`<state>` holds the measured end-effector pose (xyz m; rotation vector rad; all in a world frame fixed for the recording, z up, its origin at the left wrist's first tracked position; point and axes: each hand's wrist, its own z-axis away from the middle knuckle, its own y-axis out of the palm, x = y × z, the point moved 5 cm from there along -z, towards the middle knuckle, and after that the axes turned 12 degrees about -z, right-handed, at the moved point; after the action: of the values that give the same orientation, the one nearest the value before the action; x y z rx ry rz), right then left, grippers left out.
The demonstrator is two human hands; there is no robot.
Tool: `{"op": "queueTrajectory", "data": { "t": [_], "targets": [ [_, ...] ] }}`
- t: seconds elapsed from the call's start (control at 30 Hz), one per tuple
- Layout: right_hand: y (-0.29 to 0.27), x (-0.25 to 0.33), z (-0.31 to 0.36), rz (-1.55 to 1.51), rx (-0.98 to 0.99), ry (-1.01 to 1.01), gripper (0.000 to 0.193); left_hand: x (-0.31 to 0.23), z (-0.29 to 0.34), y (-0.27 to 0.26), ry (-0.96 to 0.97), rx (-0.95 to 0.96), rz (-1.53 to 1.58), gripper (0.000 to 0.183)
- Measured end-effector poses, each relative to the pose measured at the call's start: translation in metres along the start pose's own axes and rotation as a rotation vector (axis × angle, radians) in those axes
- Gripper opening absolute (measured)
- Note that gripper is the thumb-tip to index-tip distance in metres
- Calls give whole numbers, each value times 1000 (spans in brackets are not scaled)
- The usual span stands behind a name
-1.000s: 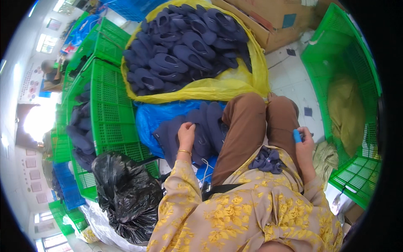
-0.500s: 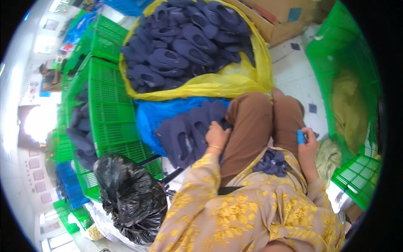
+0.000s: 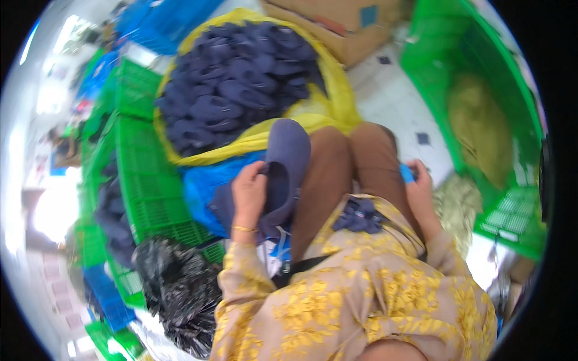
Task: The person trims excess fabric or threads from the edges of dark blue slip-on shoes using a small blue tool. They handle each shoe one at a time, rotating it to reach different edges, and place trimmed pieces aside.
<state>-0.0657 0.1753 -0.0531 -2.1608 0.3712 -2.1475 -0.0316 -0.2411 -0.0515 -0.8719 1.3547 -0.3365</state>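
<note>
My left hand grips a navy slipper by the edge of its foot opening, raised beside my left thigh with the toe pointing away. Behind that hand, part of another navy piece shows on a blue plastic sheet. My right hand, with a blue wrap on a finger, rests by my right knee. Its fingers are curled, and whatever they hold is too small to make out. A bunch of navy fabric scraps lies on my lap.
Ahead, a yellow bag holds a heap of navy slippers. Green crates stand at left and right. A black plastic bag sits at lower left. Beyond the yellow bag is a cardboard box.
My left hand has lifted one slipper from the row on the blue sheet and tilted it up. The view has shifted, and my right hand stays by the knee.
</note>
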Motion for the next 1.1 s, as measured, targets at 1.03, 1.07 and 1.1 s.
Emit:
{"op": "queueTrajectory", "data": {
  "t": [1.03,1.07,1.1],
  "targets": [
    [-21,64,61,-599,475,299,13,-175,105,56,-159,812,494,24],
    [-21,68,62,-645,406,313,13,-178,110,61,-217,911,518,32],
    [-22,84,63,-540,404,139,12,-187,115,62,-235,976,559,44]
  ]
}}
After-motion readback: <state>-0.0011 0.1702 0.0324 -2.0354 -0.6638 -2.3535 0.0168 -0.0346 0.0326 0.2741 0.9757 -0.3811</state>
